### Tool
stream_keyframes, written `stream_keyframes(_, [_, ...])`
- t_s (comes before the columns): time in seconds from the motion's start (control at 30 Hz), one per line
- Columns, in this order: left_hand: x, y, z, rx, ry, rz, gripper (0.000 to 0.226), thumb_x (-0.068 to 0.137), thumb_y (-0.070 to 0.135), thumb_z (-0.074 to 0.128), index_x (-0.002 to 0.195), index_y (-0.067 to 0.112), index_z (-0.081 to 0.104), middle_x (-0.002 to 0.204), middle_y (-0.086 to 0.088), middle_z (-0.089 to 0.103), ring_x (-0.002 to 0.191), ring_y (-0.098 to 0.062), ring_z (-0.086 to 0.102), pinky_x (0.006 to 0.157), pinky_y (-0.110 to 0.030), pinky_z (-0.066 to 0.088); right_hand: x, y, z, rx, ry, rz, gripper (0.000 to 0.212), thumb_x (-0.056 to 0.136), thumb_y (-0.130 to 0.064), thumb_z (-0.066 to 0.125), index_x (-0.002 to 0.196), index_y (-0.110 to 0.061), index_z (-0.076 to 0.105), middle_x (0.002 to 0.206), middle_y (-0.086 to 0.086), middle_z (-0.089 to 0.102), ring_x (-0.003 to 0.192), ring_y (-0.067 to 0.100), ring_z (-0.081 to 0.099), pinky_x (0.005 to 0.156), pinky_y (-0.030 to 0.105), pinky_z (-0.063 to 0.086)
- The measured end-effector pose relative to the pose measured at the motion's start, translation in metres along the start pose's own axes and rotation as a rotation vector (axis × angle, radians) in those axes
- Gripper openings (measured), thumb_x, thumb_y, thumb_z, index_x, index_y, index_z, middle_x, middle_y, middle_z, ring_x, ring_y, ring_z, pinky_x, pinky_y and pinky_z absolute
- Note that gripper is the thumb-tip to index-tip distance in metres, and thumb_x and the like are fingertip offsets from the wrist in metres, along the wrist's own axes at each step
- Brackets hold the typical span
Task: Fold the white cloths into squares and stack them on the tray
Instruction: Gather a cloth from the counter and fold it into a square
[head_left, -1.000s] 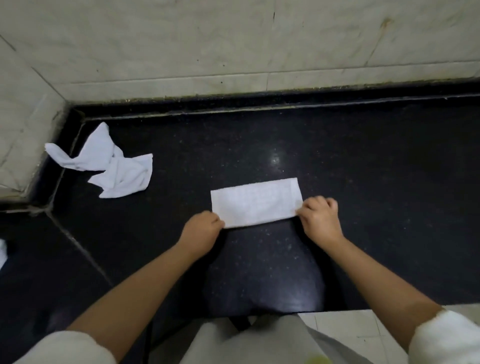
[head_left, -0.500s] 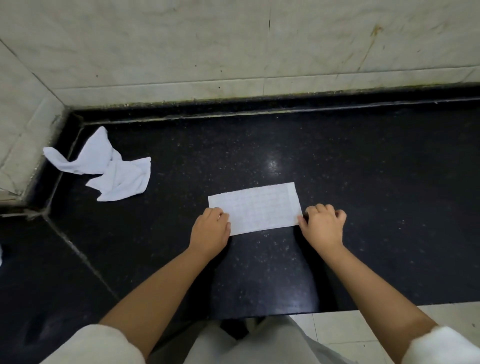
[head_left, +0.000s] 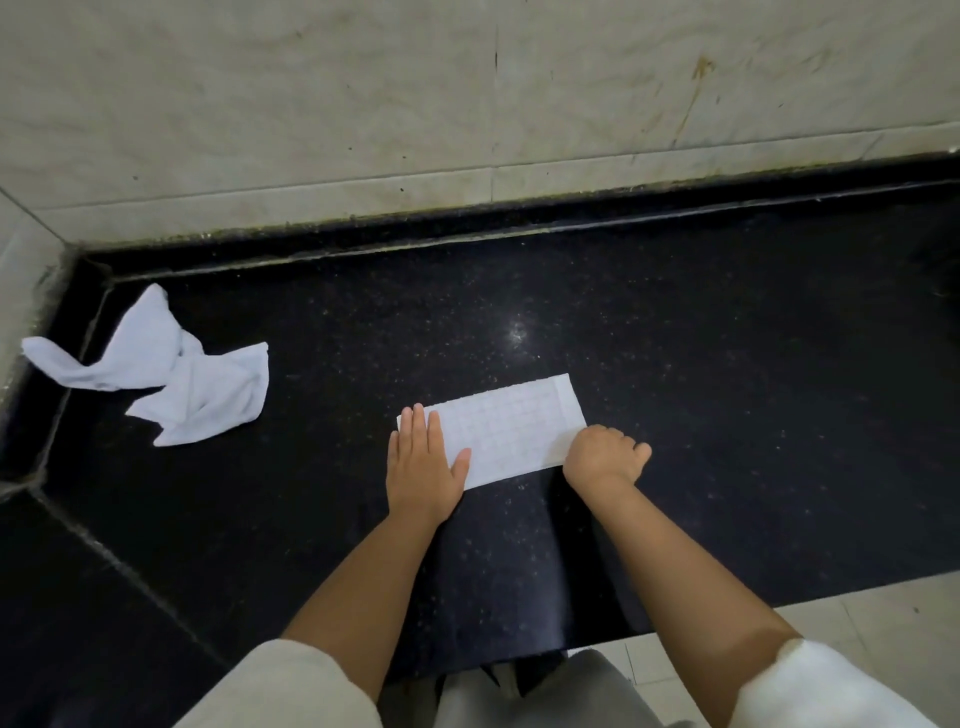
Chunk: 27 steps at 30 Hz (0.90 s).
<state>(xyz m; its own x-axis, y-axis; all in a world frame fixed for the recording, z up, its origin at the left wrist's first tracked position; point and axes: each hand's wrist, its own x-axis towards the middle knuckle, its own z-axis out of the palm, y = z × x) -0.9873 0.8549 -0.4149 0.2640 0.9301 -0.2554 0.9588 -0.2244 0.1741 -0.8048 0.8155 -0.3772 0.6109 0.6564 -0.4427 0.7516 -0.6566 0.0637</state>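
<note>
Folded white waffle-textured cloth (head_left: 511, 434), a long narrow rectangle, lying flat on the black speckled stone bench (head_left: 727, 415) just right of the frame's centre, long sides running left to right with a slight tilt. Left hand (head_left: 423, 465) laid flat on the cloth's left end, fingers straight and together, thumb spread out across the fabric: most likely a pin to keep that end from sliding and to smooth the layers while the other end is taken up. Right hand (head_left: 602, 457) at the cloth's lower right corner, fingers curled in, grip apparently pinching that corner between thumb and fingers, though the knuckles hide the contact itself. Probably set for carrying the right end over to the left end, which would halve the strip into something near a square. Second white cloth (head_left: 161, 379), crumpled and unfolded, lying well apart at the left of the frame, near the corner where the bench meets the pale marbled wall tiles (head_left: 467, 104), with one tip draped up onto the left wall; apparently waiting its turn, out of the way of the folding. No tray anywhere in view, so stacking not yet possible to judge. Pale sleeves (head_left: 291, 686) at the bottom edge.
</note>
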Motion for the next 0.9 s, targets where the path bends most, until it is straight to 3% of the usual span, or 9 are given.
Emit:
stream_keyframes(0.13, [0.000,0.001,0.001,0.006,0.004,-0.006,0.068,0.097,0.047,0.024,0.149,0.008,0.001,0.158,-0.010,-0.005,0.146,-0.024,-0.009,0.119,-0.036,-0.002,0.003,0.000,0.000,0.128,-0.041,0.064,0.027,0.086,-0.013,0.048,0.112,-0.012,0.058,0.119,0.007,0.058,0.111,0.023,0.052,0.100,0.033,0.029])
stream_keyframes(0.3, [0.001,0.000,-0.002,-0.007,-0.004,-0.005,0.068,0.098,0.047,0.024,0.149,0.009,0.000,0.158,-0.009,-0.006,0.146,-0.022,-0.010,0.119,-0.036,-0.003,0.000,-0.002,-0.005,0.308,0.054,0.019,0.020,0.085,-0.010,0.049,0.103,-0.007,0.056,0.107,0.008,0.062,0.100,0.025,0.057,0.091,0.033,0.034])
stream_keyframes(0.4, [0.004,-0.002,-0.008,0.006,-0.041,0.002,0.068,0.098,0.047,0.023,0.149,0.008,-0.001,0.158,-0.009,-0.007,0.146,-0.022,-0.009,0.120,-0.037,-0.002,-0.005,-0.004,-0.018,0.610,0.152,-0.094,0.007,0.082,0.000,0.048,0.085,-0.006,0.049,0.089,0.010,0.055,0.086,0.027,0.056,0.071,0.028,0.037])
stream_keyframes(0.47, [0.006,-0.005,-0.015,-0.023,-0.022,0.005,0.066,0.099,0.045,0.023,0.149,0.009,0.001,0.158,-0.007,-0.004,0.146,-0.020,-0.006,0.119,-0.036,-0.001,-0.015,-0.014,-0.030,0.826,0.216,-0.173,0.012,0.080,0.002,0.048,0.076,-0.007,0.043,0.077,0.004,0.049,0.073,0.020,0.047,0.054,0.024,0.033])
stream_keyframes(0.53, [0.001,-0.012,-0.021,-0.080,0.043,-0.008,0.063,0.099,0.042,0.026,0.149,0.008,0.005,0.159,-0.006,0.001,0.147,-0.019,-0.004,0.119,-0.035,0.001,-0.029,-0.031,-0.037,0.952,0.265,-0.272,0.014,0.081,0.002,0.050,0.075,-0.008,0.044,0.070,-0.003,0.045,0.068,0.015,0.043,0.052,0.017,0.033])
stream_keyframes(0.67, [-0.021,-0.047,-0.025,-0.118,0.091,-0.113,0.065,0.099,0.037,0.030,0.148,0.006,0.001,0.158,-0.009,0.000,0.146,-0.020,-0.002,0.119,-0.033,0.002,-0.058,-0.073,-0.026,0.864,0.298,-0.550,0.012,0.085,0.000,0.052,0.095,-0.005,0.058,0.087,-0.005,0.052,0.080,0.010,0.049,0.067,0.014,0.036])
stream_keyframes(0.77, [-0.041,-0.078,-0.023,-0.116,0.072,-0.199,0.064,0.100,0.036,0.028,0.148,0.005,0.000,0.158,-0.010,0.001,0.146,-0.020,0.000,0.119,-0.032,0.003,-0.070,-0.093,0.016,0.616,0.208,-0.763,0.017,0.084,0.005,0.049,0.095,0.003,0.062,0.091,0.008,0.062,0.086,0.022,0.057,0.079,0.028,0.046])
stream_keyframes(0.83, [-0.053,-0.095,-0.018,-0.131,0.067,-0.228,0.063,0.100,0.036,0.029,0.148,0.004,0.003,0.158,-0.011,0.004,0.146,-0.020,0.002,0.119,-0.033,0.004,-0.074,-0.099,0.042,0.457,0.203,-0.873,0.018,0.074,0.014,0.055,0.084,0.004,0.065,0.081,0.016,0.066,0.076,0.031,0.061,0.071,0.040,0.053])
stream_keyframes(0.9, [-0.063,-0.105,-0.013,-0.140,0.066,-0.231,0.061,0.100,0.034,0.029,0.148,0.003,0.006,0.158,-0.011,0.007,0.146,-0.021,0.004,0.119,-0.033,0.004,-0.070,-0.098,0.057,0.478,0.192,-0.881,0.022,0.066,0.019,0.061,0.080,0.003,0.067,0.075,0.015,0.067,0.068,0.031,0.062,0.064,0.038,0.056])
